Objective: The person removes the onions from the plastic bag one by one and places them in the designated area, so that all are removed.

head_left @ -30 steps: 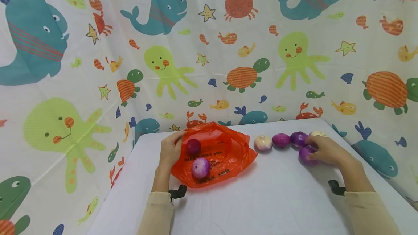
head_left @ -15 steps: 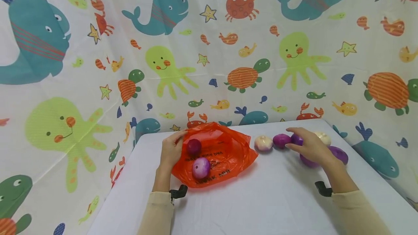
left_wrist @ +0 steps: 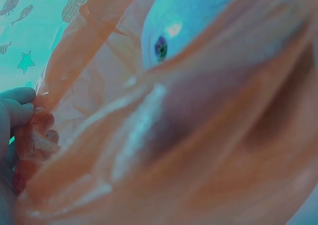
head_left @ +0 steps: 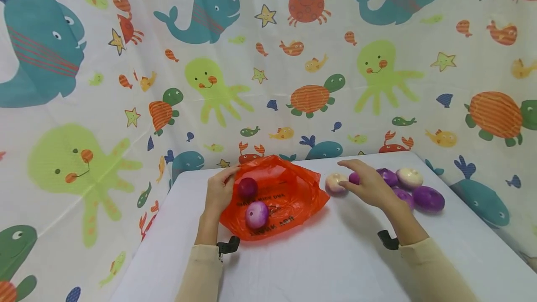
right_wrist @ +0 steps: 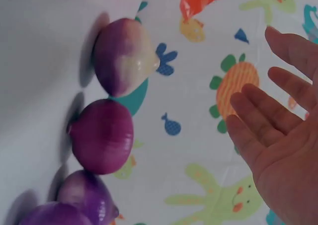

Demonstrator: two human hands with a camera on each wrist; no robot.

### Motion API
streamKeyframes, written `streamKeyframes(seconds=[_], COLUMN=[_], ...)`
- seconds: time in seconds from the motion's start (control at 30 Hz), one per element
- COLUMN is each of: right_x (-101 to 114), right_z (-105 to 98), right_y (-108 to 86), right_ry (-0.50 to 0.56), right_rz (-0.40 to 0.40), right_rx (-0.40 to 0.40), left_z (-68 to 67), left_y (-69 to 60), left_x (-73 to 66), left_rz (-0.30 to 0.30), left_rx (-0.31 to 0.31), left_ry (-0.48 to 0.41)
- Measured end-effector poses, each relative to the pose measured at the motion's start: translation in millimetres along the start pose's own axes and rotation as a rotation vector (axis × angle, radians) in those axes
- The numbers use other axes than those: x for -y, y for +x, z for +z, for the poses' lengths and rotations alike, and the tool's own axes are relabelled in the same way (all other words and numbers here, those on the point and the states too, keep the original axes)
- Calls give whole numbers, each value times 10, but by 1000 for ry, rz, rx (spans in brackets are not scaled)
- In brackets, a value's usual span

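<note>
My left hand [head_left: 220, 192] pinches the left edge of a red plastic bag [head_left: 293, 199]; in the left wrist view its fingers [left_wrist: 20, 108] lie on both sides of the film. Two onions are in the bag, a dark red one [head_left: 248, 187] and a purple-and-white one [head_left: 257, 215]. My right hand [head_left: 367, 183] hovers with fingers spread, holding nothing. It is nearest a pale onion [head_left: 336, 184] right of the bag and partly covers a magenta onion [head_left: 354, 178]. The right wrist view shows that pale onion with a purple side [right_wrist: 117, 61], beside the magenta one [right_wrist: 103, 136].
Farther right on the white table [head_left: 319, 264] are a dark purple onion [head_left: 388, 177], a whitish onion [head_left: 409, 178] and two more purple ones, the larger [head_left: 428, 199] outermost. A curtain [head_left: 268, 97] printed with sea animals hangs behind and at the left.
My right hand has left the onions at the right and moved leftward, empty, to the pale onion near the bag. The left hand and the bag have stayed in place.
</note>
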State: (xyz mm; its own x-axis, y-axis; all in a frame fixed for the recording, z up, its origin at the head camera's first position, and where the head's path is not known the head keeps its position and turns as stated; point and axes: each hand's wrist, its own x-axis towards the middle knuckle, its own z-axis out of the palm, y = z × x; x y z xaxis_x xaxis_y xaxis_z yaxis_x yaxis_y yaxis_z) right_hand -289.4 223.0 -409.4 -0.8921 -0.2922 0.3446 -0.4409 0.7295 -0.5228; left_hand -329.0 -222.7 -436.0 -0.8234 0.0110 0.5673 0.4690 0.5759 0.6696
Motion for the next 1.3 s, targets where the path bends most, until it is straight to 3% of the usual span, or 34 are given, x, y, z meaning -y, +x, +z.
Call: streamKeyframes(seconds=[0.2,0.4,0.57,0.73,1.3], right_x=[179,307,408,532,899], right_z=[87,251,373,460,829], right_y=[83,84,149,225,387], right_ry=[41,87,105,141,192], right_rz=[-23,-16,-72,-76,-230], right_rx=[-20,12,5,12,12], left_z=[-38,5,20,1,-54], left_y=[35,-38,-75,-72,-39], left_x=[-24,7,-4,-18,-18], left_rz=[23,-11,2,5,21], left_rx=[-21,-2,-14,-26,-33], left_ry=[-2,-7,-34,-39,-8])
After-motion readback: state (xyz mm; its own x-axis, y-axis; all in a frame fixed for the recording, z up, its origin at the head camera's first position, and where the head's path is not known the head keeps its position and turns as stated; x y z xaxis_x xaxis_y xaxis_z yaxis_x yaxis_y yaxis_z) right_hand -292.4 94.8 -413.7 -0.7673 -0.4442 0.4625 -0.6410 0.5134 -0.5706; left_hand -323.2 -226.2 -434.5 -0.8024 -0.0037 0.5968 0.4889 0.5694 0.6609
